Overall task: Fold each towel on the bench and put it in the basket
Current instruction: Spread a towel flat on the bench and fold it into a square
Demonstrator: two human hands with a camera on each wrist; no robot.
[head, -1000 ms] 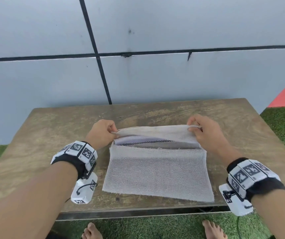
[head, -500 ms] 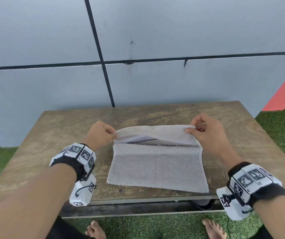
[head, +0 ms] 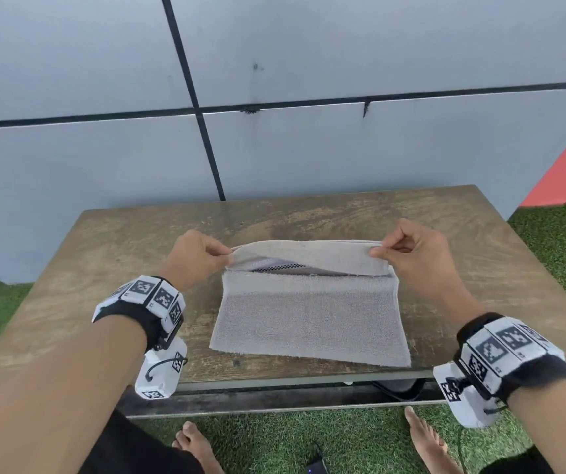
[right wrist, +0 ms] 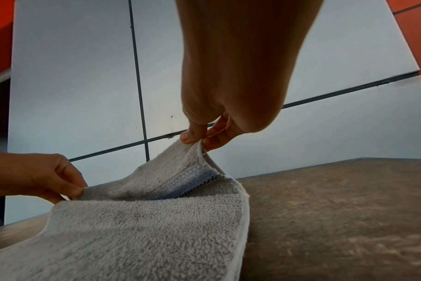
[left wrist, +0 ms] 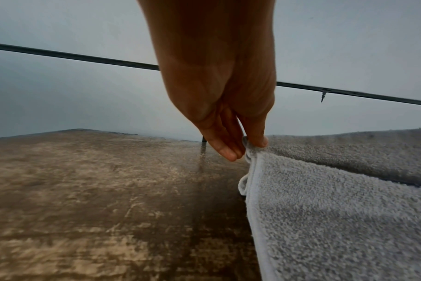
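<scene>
A grey towel (head: 309, 319) lies on the wooden bench (head: 121, 254), its far edge lifted and curling toward me. My left hand (head: 227, 256) pinches the far left corner, seen in the left wrist view as the left hand (left wrist: 249, 147) on the towel (left wrist: 337, 209). My right hand (head: 375, 249) pinches the far right corner, and the right wrist view shows the right hand (right wrist: 196, 141) holding the towel (right wrist: 144, 228) up, a blue patterned band showing under the raised flap. The left hand (right wrist: 75, 190) also appears there. No basket is in view.
A grey panelled wall (head: 309, 148) rises right behind the bench. Green artificial turf (head: 565, 241) surrounds it, and my bare feet (head: 196, 446) stand at the front edge. A dark object (head: 394, 388) sits under the bench at the right.
Both hands have kept their pinch on the far corners and drawn the raised edge slightly toward me. The head camera tilted up a little.
</scene>
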